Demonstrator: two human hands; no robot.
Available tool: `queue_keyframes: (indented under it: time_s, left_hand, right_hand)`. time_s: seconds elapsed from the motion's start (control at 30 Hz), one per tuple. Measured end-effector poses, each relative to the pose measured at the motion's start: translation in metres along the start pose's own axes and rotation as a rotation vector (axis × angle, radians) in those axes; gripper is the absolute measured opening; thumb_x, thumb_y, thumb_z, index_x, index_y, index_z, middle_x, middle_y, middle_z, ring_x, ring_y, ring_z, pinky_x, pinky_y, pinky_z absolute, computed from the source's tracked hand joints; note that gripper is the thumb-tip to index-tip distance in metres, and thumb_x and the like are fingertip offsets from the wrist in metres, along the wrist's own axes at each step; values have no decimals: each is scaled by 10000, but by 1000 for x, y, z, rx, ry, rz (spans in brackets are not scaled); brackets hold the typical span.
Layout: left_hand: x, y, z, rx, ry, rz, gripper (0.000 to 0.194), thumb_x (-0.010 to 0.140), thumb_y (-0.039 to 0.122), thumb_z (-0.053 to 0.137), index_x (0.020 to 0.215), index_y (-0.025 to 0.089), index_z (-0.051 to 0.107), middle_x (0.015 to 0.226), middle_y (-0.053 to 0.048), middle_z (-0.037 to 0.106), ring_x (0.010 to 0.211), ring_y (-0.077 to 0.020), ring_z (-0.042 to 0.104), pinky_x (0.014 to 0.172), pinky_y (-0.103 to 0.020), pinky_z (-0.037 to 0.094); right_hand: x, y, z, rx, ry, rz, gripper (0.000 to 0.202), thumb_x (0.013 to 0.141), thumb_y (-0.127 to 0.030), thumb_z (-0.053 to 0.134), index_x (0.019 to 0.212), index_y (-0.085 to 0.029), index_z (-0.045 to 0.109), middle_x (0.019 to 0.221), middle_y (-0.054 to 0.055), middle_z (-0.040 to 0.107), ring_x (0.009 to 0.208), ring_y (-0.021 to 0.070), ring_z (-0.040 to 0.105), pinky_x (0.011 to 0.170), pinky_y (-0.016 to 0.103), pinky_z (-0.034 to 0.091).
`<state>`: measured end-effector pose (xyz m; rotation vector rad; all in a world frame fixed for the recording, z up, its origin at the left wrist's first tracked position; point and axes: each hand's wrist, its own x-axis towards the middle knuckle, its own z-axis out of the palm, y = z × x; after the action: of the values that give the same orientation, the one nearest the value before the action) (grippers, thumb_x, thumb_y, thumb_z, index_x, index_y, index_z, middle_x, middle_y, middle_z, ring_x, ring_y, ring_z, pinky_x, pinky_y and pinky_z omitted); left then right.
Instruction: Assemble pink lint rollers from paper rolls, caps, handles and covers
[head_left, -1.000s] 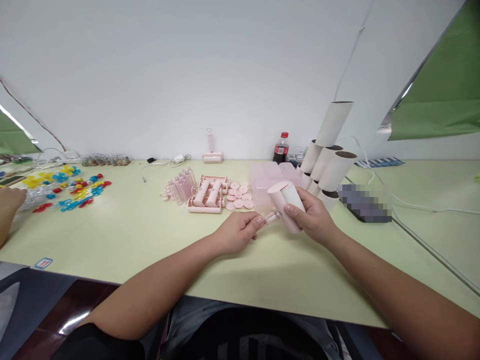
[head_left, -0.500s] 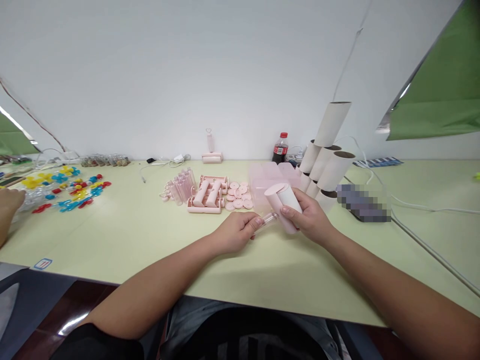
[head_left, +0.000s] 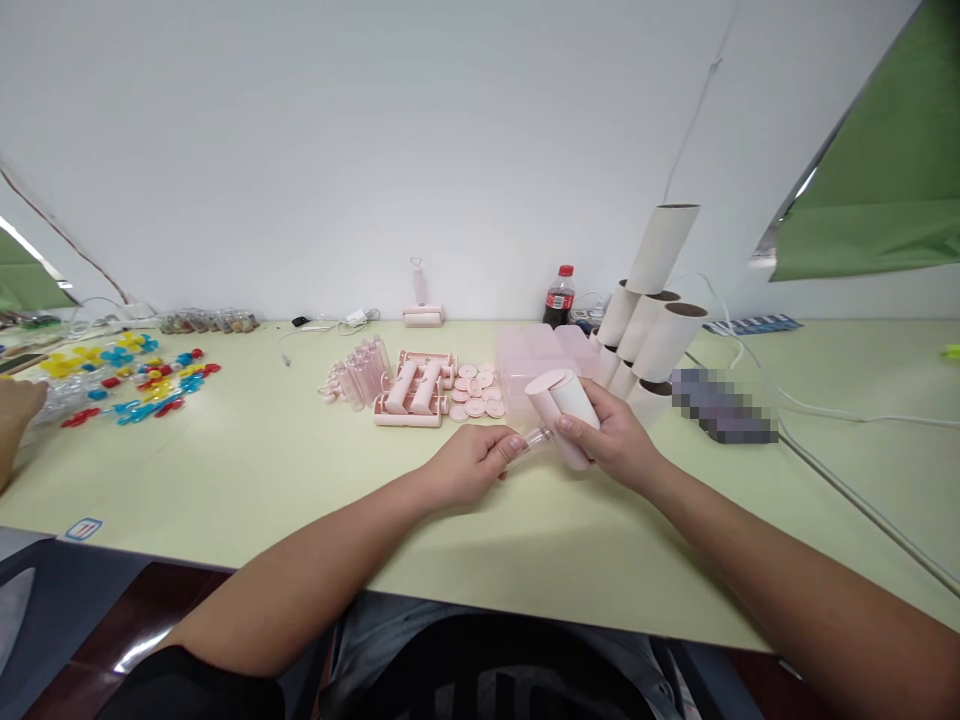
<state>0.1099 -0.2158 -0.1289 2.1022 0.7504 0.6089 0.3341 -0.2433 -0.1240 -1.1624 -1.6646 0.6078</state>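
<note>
My right hand (head_left: 611, 435) is wrapped round a lint roller head (head_left: 551, 400), a pink holder with a white paper roll (head_left: 579, 400) in it, tilted above the table. A clear pinkish handle (head_left: 536, 438) meets the side of the holder, and the fingers of my left hand (head_left: 480, 465) are closed on its other end. Whether the handle is fully seated I cannot tell. Beyond my left hand lie pink roller frames (head_left: 416, 390), round pink end caps (head_left: 476, 390) and several translucent handles (head_left: 364, 375).
White paper rolls (head_left: 649, 330) are stacked at the right beside translucent pink covers (head_left: 536, 350). A cola bottle (head_left: 559, 297) and a lint roller (head_left: 423, 315) stand by the wall. Cables (head_left: 862, 495) cross the right side. At the far left, another person's hand (head_left: 19, 410) is near colourful plastic parts (head_left: 150, 385).
Both hands keep the same grip on the roller head and handle. The view has shifted very slightly; otherwise little differs.
</note>
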Motion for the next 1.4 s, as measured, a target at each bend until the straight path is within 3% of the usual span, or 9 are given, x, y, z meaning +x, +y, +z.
queue_keyframes:
  time_s: [1.07, 1.2, 1.27, 1.33, 1.4]
  left_hand:
    - [-1, -3, 1, 21, -5, -14, 495, 969, 524, 339, 678, 162, 513, 616, 6, 532, 582, -117, 464, 570, -240, 340]
    - [-2, -2, 10, -137, 40, -46, 507, 948, 575, 366, 805, 148, 599, 627, 8, 535, 552, -108, 473, 539, -231, 359]
    - [-3, 0, 16, -279, 46, -56, 530, 922, 617, 398, 922, 139, 626, 633, 12, 535, 510, -97, 461, 496, -224, 366]
    - [-4, 2, 22, -433, 34, -46, 572, 888, 663, 430, 975, 132, 622, 632, 14, 535, 473, -88, 448, 453, -219, 367]
    - [-4, 3, 25, -582, 37, -22, 593, 864, 694, 447, 964, 131, 608, 613, 18, 526, 447, -84, 442, 422, -215, 369]
  right_hand:
    - [-6, 1, 10, -41, 3, 14, 515, 826, -526, 645, 1227, -212, 572, 1008, 66, 677, 857, 247, 628, 720, 333, 516]
    - [-2, -9, -1, 216, -93, 140, 534, 771, -561, 685, 1155, -197, 617, 919, 72, 700, 788, 254, 654, 656, 336, 522]
    - [1, -14, -9, 451, -153, 239, 565, 795, -669, 572, 1094, -196, 646, 880, 91, 711, 749, 272, 669, 609, 361, 527]
    - [4, -18, -15, 623, -140, 323, 631, 827, -743, 409, 1029, -204, 667, 864, 109, 716, 732, 293, 677, 593, 406, 536]
    - [4, -17, -15, 676, -103, 355, 569, 839, -700, 434, 1005, -211, 673, 850, 108, 717, 714, 294, 676, 589, 428, 540]
